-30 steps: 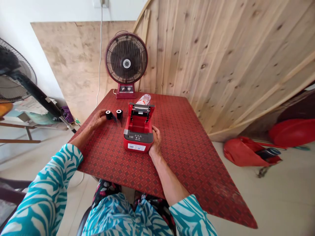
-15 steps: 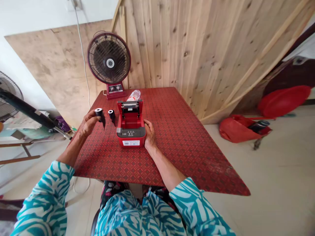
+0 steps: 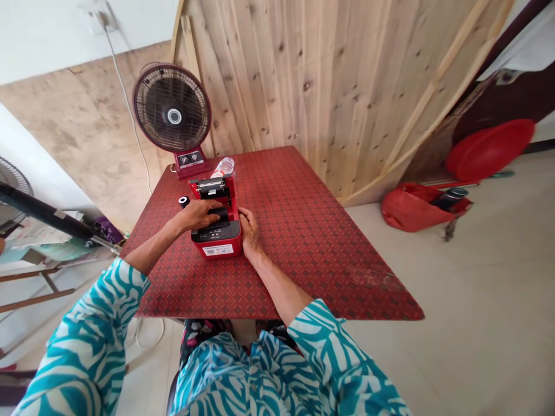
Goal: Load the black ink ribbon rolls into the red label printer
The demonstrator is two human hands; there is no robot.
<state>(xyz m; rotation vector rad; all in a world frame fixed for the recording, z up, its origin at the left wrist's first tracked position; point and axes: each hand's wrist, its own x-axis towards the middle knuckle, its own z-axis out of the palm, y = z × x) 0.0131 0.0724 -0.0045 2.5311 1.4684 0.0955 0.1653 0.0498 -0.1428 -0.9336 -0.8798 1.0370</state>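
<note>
"What might go wrong here?"

"The black cylindrical roll (image 3: 222,216) could sit crooked in the boxy red-and-black plastic printer (image 3: 215,234) if the left hand (image 3: 202,214) lets go at an angle. A knock could drop the raised black-and-red lid (image 3: 211,185) onto those fingers."

"Where's the roll, exactly?"

"Under that hand's fingertips, inside the printer's open compartment. Pinched or merely touched, I can't tell."

"And the right hand (image 3: 250,232)?"

"Uncurled, laid against the printer's right side. The printer stands on the red patterned counter (image 3: 303,248)."
</note>
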